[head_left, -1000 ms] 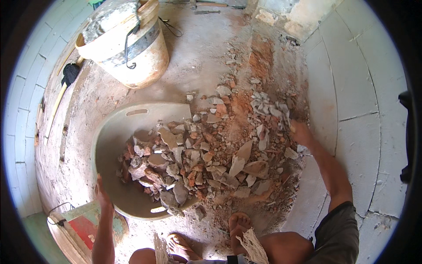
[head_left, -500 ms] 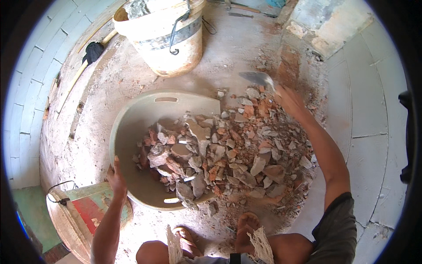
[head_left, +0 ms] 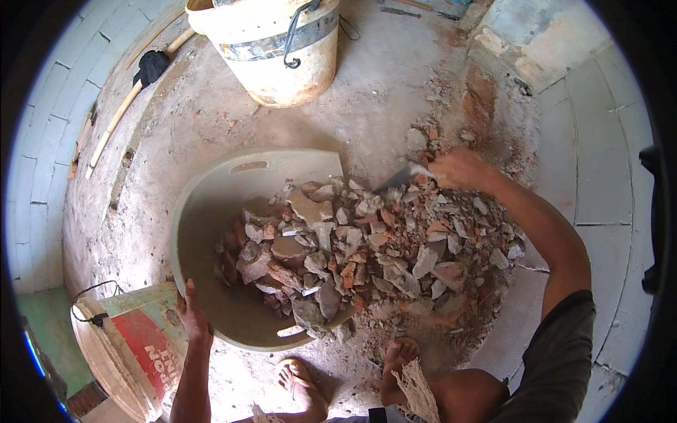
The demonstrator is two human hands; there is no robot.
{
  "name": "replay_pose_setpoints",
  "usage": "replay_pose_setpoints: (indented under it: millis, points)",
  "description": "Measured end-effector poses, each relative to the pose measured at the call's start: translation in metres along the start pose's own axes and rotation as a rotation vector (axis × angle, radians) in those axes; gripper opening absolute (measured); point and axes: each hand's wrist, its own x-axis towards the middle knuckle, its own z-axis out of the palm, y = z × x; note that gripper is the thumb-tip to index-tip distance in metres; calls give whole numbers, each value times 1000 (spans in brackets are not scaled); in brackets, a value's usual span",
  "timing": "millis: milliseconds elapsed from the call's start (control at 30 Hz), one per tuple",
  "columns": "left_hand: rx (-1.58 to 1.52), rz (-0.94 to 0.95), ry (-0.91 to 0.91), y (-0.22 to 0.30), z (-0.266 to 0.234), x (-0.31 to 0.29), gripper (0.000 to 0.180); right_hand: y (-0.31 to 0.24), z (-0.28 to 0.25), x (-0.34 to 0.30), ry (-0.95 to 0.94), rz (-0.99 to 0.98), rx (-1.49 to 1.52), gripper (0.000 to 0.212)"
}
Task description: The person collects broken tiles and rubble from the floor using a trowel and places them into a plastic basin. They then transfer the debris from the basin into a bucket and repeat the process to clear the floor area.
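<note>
A grey-green plastic tub (head_left: 189,211) with one side cut away lies on the floor, its open side toward a heap of broken rubble (head_left: 423,261). Chunks of brick and concrete (head_left: 289,247) spread from the heap into the tub. At the tub's near left edge, my left hand (head_left: 194,316) grips the rim, fingers pointing up along it. My right hand (head_left: 458,169) is closed round the handle of a trowel (head_left: 396,180). The trowel's blade is low over the far side of the heap, among the pieces; its tip is blurred.
A dirty white bucket (head_left: 275,63) with a black handle stands beyond the tub. Another bucket (head_left: 127,345) lies tilted at the near left. A wooden pole (head_left: 116,123) with black cloth lies by the left block wall (head_left: 49,155). My sandalled feet (head_left: 300,381) are close to the rubble.
My right hand has brought the trowel down and toward the tub, from above the heap's far edge into the rubble. My left hand stays at the rim; the view has shifted slightly.
</note>
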Motion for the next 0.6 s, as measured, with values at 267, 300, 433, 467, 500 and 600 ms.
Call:
replay_pose_setpoints:
  millis: [267, 300, 433, 467, 500, 600]
  points:
    - [261, 116, 45, 10, 5, 1, 65, 35, -7, -7, 174, 814, 0, 24]
    - [301, 147, 58, 8, 5, 1, 66, 48, -6, 3, 171, 964, 19, 27]
    - [318, 157, 76, -1, 2, 4, 69, 87, 1, 34, 259, 1122, -56, 30]
    - [316, 124, 95, -3, 1, 5, 70, 93, 0, 40, 245, 1156, -26, 29]
    - [311, 112, 111, -5, 1, 6, 70, 98, -2, 44, 217, 1196, 10, 29]
    - [338, 111, 136, -5, 0, 5, 70, 113, -9, 54, 271, 1293, 83, 30]
